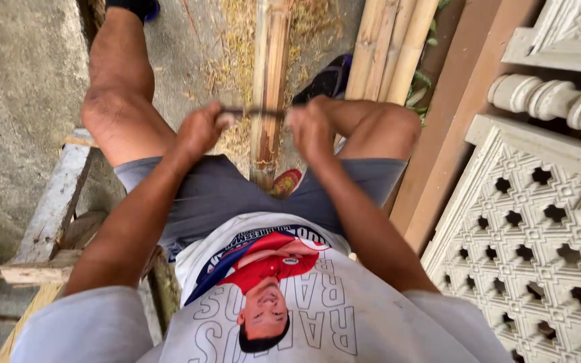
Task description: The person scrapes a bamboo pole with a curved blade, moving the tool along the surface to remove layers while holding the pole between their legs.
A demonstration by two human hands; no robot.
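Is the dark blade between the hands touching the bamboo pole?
Cannot tell. In the head view the blade, gripped at its ends by the left hand and right hand, crosses the bamboo pole, but motion blur hides any contact.

Bamboo pole [268, 81] between knees, blade [253, 112] across it; bamboo bundle [391, 47] right, lattice panel [539, 228] farther right.

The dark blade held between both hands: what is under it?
Under the dark blade stands a split bamboo pole, shavings on the concrete ground around it. Both fists hide the blade's ends.
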